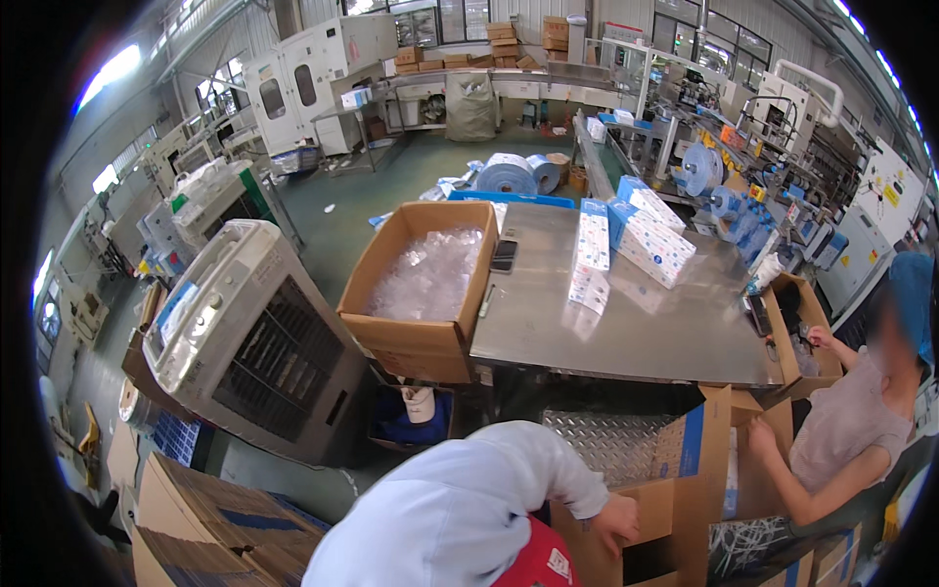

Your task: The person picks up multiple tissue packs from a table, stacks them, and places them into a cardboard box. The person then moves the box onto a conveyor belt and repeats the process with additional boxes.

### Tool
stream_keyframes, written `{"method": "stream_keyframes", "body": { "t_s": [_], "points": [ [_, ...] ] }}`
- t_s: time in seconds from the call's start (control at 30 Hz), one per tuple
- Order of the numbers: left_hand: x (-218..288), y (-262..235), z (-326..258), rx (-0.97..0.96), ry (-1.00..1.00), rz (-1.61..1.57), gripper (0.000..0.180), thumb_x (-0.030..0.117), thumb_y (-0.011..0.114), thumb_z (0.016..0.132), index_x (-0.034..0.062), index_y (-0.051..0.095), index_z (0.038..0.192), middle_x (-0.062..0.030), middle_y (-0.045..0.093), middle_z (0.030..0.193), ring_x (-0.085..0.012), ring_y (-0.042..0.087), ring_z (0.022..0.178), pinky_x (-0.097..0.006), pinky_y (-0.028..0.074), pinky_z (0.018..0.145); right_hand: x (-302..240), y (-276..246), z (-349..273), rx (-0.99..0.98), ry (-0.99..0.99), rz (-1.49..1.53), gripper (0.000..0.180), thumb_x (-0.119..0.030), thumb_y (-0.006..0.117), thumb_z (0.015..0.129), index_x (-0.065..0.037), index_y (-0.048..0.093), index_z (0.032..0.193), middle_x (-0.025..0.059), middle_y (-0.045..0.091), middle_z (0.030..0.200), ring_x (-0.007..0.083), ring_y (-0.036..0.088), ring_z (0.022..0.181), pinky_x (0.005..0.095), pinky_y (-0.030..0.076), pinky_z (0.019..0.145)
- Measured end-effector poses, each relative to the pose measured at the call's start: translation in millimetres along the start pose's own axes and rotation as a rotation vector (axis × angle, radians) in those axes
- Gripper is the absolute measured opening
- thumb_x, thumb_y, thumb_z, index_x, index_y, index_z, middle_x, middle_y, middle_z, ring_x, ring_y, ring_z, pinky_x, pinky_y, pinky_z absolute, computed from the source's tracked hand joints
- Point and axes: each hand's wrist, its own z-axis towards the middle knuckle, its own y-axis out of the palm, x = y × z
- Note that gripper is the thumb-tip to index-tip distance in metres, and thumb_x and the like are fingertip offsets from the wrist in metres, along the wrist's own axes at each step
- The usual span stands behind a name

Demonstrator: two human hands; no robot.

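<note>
My left hand (616, 520) reaches in from the lower edge in a light blue sleeve. It lies against the flap of an open cardboard box (648, 511), its fingers pointing down and slightly apart. Part of that box's dark inside shows below the flap. My right hand is out of view. Next to this box stands a taller open carton (719, 460) with a blue band. A co-worker's hand (763, 442) rests at its far right side. The co-worker's other hand (822, 338) is raised by a smaller carton (817, 367).
A steel table (548, 333) holds white-and-blue printed boxes (650, 240), a phone (504, 256) and a pen (487, 300). Beside it is a carton of clear plastic pieces (430, 274). An air cooler (254, 342) and stacked flat cardboard (215, 509) stand left. Machinery (763, 176) lines the right.
</note>
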Motion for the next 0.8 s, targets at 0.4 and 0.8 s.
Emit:
{"method": "stream_keyframes", "body": {
  "t_s": [0.4, 0.8],
  "points": [
    [-76.1, -42.0, -65.9, -0.084, -0.301, 0.043, 0.071, 0.047, 0.039, 0.094, 0.0054, 0.019, 0.147, -0.0212, 0.014, 0.152, -0.0367, 0.013, 0.142, -0.057, 0.010, 0.112, -94.1, 8.4, -68.8, -0.198, 0.354, 0.586, 0.061, -0.044, 0.047, 0.093, 0.001, 0.043, 0.134, 0.0231, 0.039, 0.140, 0.0390, 0.038, 0.127, 0.0500, 0.027, 0.107],
    [-197.6, -59.4, -189.2, 0.226, -0.688, -0.688, 0.063, 0.047, 0.023, 0.100, 0.0073, 0.017, 0.148, -0.0172, 0.015, 0.154, -0.0319, 0.019, 0.140, -0.042, 0.013, 0.115, -107.0, 68.9, -128.5, -0.471, 1.511, 1.068, 0.061, -0.046, 0.047, 0.093, 0.001, 0.046, 0.132, 0.0216, 0.045, 0.135, 0.0345, 0.045, 0.121, 0.0465, 0.037, 0.101]
  ]
}}
